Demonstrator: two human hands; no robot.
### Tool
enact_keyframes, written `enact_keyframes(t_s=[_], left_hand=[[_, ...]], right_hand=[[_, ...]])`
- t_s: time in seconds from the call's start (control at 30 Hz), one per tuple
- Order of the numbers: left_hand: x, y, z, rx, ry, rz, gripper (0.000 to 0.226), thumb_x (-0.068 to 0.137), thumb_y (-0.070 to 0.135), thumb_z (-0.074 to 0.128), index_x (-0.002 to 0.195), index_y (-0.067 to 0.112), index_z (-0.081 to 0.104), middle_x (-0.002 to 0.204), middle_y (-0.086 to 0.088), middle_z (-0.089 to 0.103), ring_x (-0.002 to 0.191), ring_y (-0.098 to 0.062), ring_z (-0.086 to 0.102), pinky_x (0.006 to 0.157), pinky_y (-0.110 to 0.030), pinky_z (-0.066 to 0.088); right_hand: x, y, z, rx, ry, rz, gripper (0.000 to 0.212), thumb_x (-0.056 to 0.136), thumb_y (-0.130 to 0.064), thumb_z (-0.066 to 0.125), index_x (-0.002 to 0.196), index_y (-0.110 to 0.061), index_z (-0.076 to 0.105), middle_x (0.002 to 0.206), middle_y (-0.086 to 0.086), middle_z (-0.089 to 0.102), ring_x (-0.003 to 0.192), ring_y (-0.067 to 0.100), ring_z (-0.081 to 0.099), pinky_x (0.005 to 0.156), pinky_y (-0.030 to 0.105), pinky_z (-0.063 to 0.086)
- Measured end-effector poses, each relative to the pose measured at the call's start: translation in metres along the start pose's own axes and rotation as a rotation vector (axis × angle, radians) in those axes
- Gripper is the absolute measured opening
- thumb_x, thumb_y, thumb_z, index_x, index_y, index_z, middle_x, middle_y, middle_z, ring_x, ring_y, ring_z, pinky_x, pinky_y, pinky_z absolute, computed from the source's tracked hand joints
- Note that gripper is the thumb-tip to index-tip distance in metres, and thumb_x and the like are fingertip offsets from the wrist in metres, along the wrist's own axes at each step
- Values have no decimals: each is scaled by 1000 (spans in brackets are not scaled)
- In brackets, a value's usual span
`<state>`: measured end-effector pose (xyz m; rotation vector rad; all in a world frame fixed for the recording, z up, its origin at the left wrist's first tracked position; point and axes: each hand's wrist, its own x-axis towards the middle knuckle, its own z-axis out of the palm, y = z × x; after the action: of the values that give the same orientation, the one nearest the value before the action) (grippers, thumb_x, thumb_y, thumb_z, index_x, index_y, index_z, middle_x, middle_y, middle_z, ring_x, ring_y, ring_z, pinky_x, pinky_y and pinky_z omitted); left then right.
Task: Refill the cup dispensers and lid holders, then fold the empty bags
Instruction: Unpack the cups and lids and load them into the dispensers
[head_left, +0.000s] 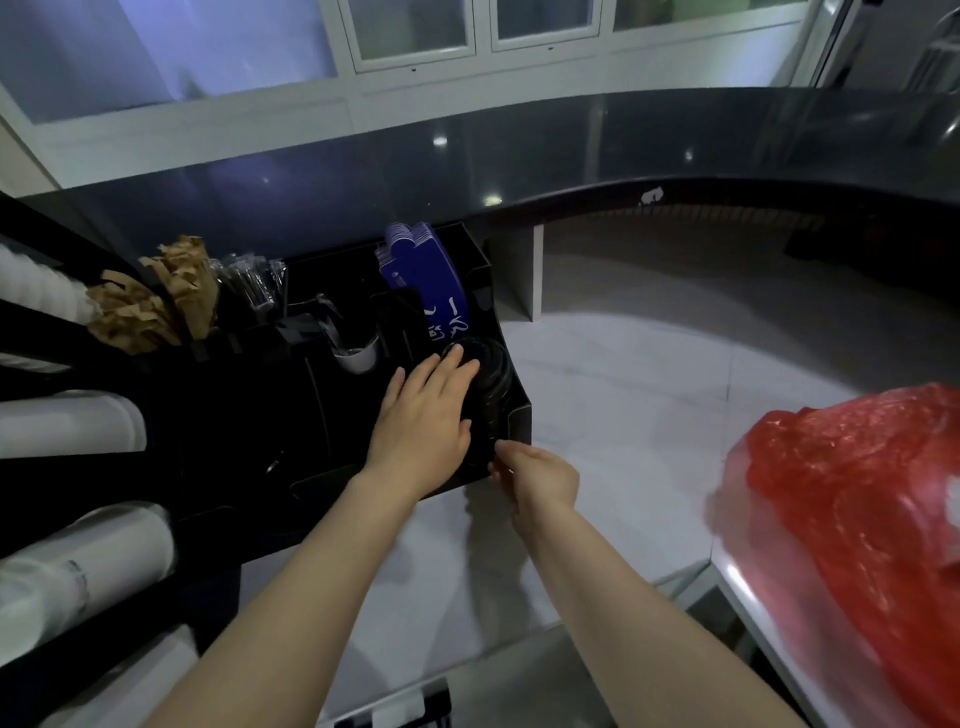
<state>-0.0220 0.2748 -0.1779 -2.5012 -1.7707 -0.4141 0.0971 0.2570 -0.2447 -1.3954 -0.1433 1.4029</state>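
1. Nearest the camera, two bare forearms reach forward over a pale counter (613, 415).
2. On the right edge, a red plastic bag (852, 499) lies bunched on a lighter surface, well apart from both hands.
3. At lower left, stacks of white cups (88, 556) lie on their sides in a dark rack, with another white stack (72, 423) above them.
4. The right hand (540, 480) is at the near right corner of a black organizer (519, 421). Its fingers are curled toward the box's front edge, but whether they pinch anything cannot be told.
5. The left hand (426, 415) lies flat with straight fingers, its fingertips resting on a stack of black lids (491, 369) that sits tilted in the organizer's right-hand compartment.
6. Just behind the lids, blue cardboard sleeves (421, 275) stand upright in the next compartment.
7. To the left, a small white cup (358, 356) holds dark utensils, and beyond it are wrapped black utensils (254, 283) and crumpled brown paper napkins (156, 301).
8. Farther back, a dark glossy raised counter (519, 150) curves across the view, with white-framed windows (415, 31) behind it.
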Motion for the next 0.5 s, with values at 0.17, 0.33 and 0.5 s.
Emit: enact_keyframes(t_s=[0.17,0.33,0.5], left_hand=[[4,2,0,68,-21,-14,68,92,28,50,151,24,16,160,3,9,147,-18,5,117,-47,2],[-2,10,-5,-75,8,-32,64,92,28,52,149,21,25,159,1,18,147,-19,7,117,-43,0],[-14,21,-7,-57,64,32,79,91,28,54,152,23,6,161,2,0,147,-17,-4,115,-40,-6]], right_hand=[[-1,-11,-13,-87,-82,-5,14,77,0,70,67,-9,71,70,11,69,64,22,65,66,28,56],[-8,-34,-41,-362,-311,-9,9,85,-11,65,88,-18,71,85,3,68,76,18,62,70,30,50],[-11,-50,-69,-683,-445,-328,21,85,-12,68,104,-22,69,106,-1,70,80,-2,65,67,12,47]])
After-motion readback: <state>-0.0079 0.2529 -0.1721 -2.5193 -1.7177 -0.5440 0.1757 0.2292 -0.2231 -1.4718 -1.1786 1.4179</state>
